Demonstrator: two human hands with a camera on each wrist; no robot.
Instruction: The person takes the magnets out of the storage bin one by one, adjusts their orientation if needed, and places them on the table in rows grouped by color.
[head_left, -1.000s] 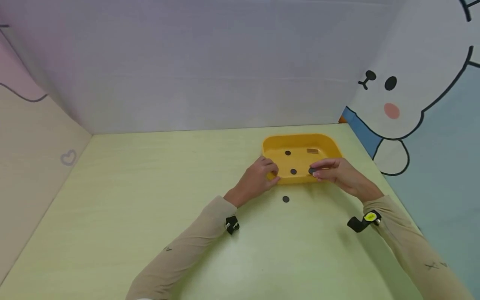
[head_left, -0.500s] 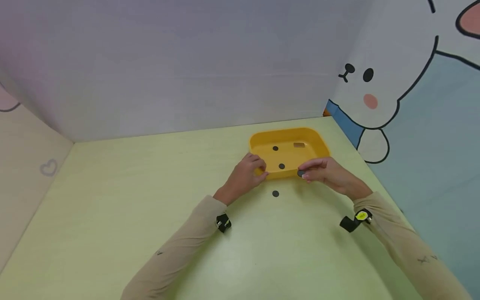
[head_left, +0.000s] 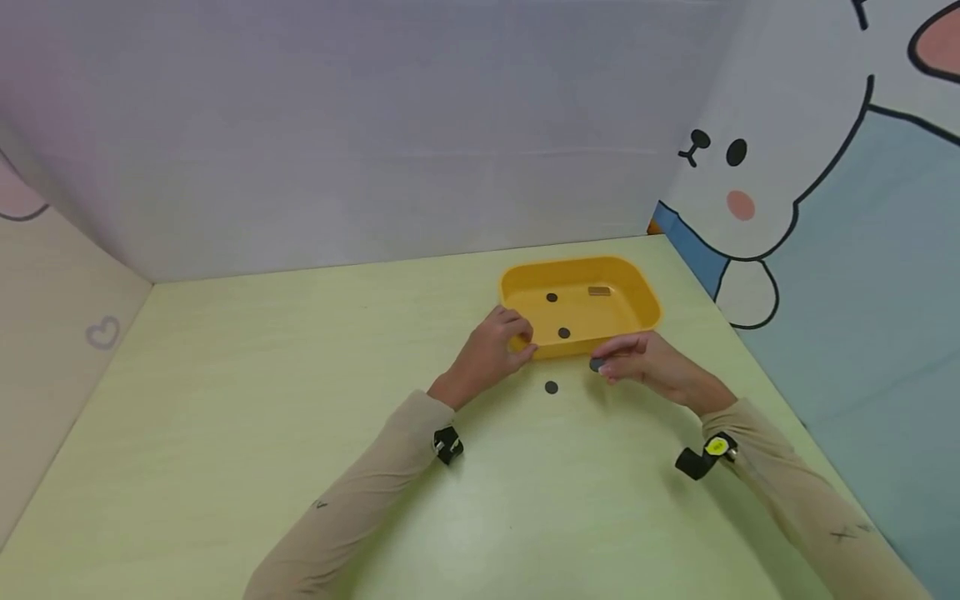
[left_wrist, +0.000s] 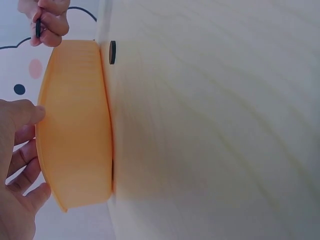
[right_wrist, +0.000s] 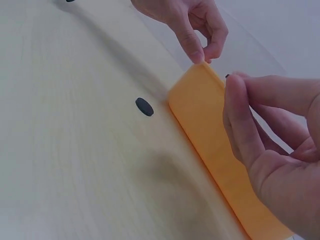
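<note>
- Main change: right hand has come down and toward the person. Half a second ago it was level with the near rim of the yellow tray; now it is in front of the near wall, above the counter.
- Grip there is the same: thumb and fingertips pinch a held disc, dark, seen edge-on from the left wrist. From the right wrist only a dark sliver of it shows past the fingers.
- Left hand has kept its place, thumb and fingers gripping the tray's near left corner. Tray sits flat, no slide noticed; the head view swung a little during the last second, hence the shift in frame.
- Tray contents as before: far disc, near disc, and a small brown rectangular piece toward the far right. What the piece is, cannot tell.
- Loose disc lies flat on the counter, just outside the near wall, unmoved and touched by neither hand.
- Meaning, as I judge it: the held disc is now on the counter side of the rim, neither in the tray nor set down. Count stands at two discs inside, one on the counter, one in the fingers.
</note>
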